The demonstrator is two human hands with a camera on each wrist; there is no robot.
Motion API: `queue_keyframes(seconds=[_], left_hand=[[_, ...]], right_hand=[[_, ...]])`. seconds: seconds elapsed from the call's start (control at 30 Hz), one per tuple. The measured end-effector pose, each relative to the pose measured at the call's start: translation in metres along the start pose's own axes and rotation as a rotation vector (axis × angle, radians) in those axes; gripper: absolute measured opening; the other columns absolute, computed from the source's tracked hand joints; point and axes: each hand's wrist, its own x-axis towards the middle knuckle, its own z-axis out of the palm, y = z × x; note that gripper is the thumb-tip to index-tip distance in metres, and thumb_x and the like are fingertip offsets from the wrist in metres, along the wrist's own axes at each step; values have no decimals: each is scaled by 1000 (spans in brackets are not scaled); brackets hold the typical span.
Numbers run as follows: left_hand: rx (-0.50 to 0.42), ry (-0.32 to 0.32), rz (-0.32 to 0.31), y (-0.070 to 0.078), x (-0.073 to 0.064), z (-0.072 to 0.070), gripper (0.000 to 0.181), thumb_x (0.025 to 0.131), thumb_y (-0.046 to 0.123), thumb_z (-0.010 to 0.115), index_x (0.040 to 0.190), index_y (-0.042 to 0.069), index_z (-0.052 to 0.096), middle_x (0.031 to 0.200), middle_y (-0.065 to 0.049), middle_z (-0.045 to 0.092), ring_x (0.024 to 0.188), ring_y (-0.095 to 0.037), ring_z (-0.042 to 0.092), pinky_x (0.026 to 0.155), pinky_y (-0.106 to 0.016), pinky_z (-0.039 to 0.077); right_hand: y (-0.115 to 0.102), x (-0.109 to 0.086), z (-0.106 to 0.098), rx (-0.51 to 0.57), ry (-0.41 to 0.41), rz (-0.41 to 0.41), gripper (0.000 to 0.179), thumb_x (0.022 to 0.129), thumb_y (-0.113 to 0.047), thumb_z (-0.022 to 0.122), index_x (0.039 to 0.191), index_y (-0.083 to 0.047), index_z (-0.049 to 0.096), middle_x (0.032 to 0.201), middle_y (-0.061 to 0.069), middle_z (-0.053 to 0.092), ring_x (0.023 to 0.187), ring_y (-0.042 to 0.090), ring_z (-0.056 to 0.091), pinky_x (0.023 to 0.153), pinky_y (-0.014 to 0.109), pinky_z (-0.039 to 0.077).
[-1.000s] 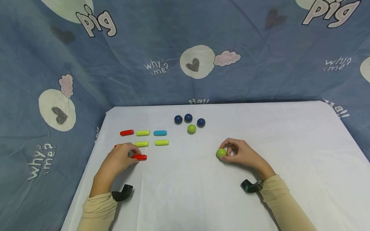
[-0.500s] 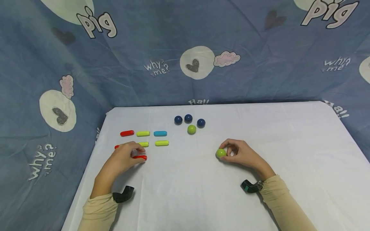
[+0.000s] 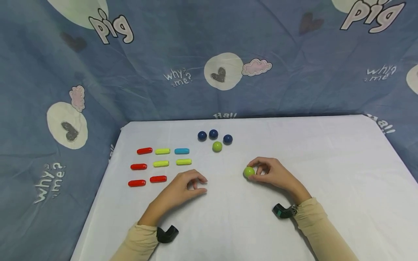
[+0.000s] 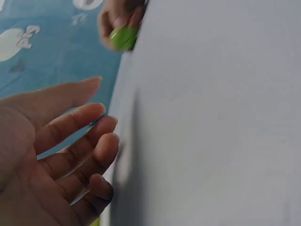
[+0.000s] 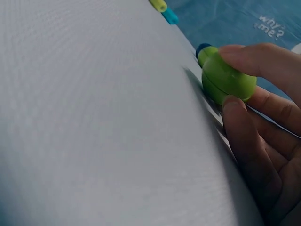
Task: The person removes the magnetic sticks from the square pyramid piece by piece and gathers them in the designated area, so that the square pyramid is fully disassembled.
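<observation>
My right hand (image 3: pixel 271 172) pinches a green ball (image 3: pixel 249 172) between thumb and fingertips, close over the white table; the right wrist view shows the same green ball (image 5: pixel 228 79) with a thin seam around it. My left hand (image 3: pixel 183 188) is over the table's middle left, thumb and fingers apart with nothing between them. In the left wrist view its fingers (image 4: pixel 70 150) are loosely bent. Beside it on the left lie red sticks, the nearest red stick (image 3: pixel 158 179) just beyond the wrist side. A second green ball (image 3: pixel 217 146) rests farther back.
Three dark blue balls (image 3: pixel 213 134) sit behind the second green ball. Yellow-green sticks (image 3: pixel 184 162) and a blue stick (image 3: pixel 181 151) lie in rows with the red ones. A patterned blue cloth (image 3: pixel 147 94) hangs behind the white table (image 3: pixel 310 145).
My left hand has let go of the nearest red stick and moved right, toward the middle, uncovering the red sticks. My right hand stays almost still with the green ball.
</observation>
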Motion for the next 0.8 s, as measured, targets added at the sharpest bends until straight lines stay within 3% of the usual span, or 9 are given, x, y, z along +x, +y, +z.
queue_keyframes(seconds=[0.2, 0.4, 0.57, 0.8], left_hand=[[-78, -37, 10, -8, 3, 11, 20, 90, 27, 81, 109, 23, 75, 95, 11, 67, 81, -7, 54, 77, -22, 45], [-111, -68, 30, -10, 5, 12, 21, 91, 30, 80, 110, 22, 75, 101, 9, 68, 81, -7, 54, 77, -22, 45], [-118, -79, 5, -10, 5, 15, 20, 91, 30, 80, 109, 24, 75, 99, 10, 68, 81, -8, 55, 78, -23, 45], [-119, -70, -9, -9, 5, 12, 19, 91, 30, 80, 109, 25, 75, 99, 11, 67, 82, -9, 55, 78, -23, 45]], right_hand=[[-5, 14, 2, 17, 15, 13, 39, 85, -18, 85, 120, -8, 71, 81, 3, 73, 68, 11, 64, 63, 25, 53], [-8, 48, 5, 30, 70, 47, 40, 87, -19, 84, 123, -8, 71, 87, 10, 74, 69, 14, 66, 61, 28, 57], [-7, 72, 12, 42, 142, 56, 40, 88, -18, 83, 124, -7, 71, 88, 13, 75, 68, 11, 64, 60, 26, 55], [-9, 82, 21, 2, 197, 41, 41, 85, -18, 85, 122, -8, 72, 85, 9, 72, 67, 11, 61, 61, 24, 51]])
